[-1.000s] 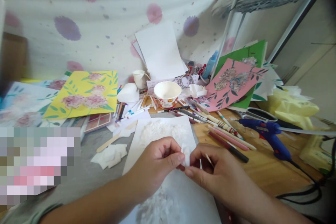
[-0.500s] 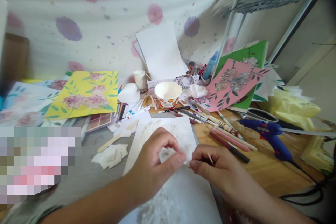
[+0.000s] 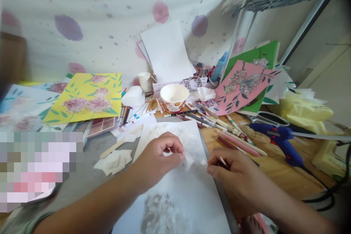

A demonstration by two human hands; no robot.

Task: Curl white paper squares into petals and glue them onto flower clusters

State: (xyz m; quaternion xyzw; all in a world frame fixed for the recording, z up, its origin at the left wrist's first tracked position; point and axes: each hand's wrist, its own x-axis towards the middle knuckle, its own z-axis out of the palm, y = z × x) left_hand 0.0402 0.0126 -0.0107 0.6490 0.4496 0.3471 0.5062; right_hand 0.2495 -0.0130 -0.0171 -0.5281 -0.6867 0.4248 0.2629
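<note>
A thin scrap of white tissue paper is pinched between the thumb and fingers of my left hand. My right hand is closed, a thin pale stick poking out between its fingers. A small white bit shows near its fingertips; whether they grip it I cannot tell. Both hands are above a white sheet of paper. On the sheet, a cluster of crumpled white tissue lies near the far edge and a greyish-white textured cluster lies nearer to me.
A paper bowl stands behind the sheet among pens and markers. Torn white paper and a wooden craft stick lie left. A blue glue gun with its cord is right. Yellow and pink flower pictures flank the table.
My hands have moved apart, the right one to the right and the left slightly left. The tissue at my left fingertips shows more. More of the near cluster is uncovered.
</note>
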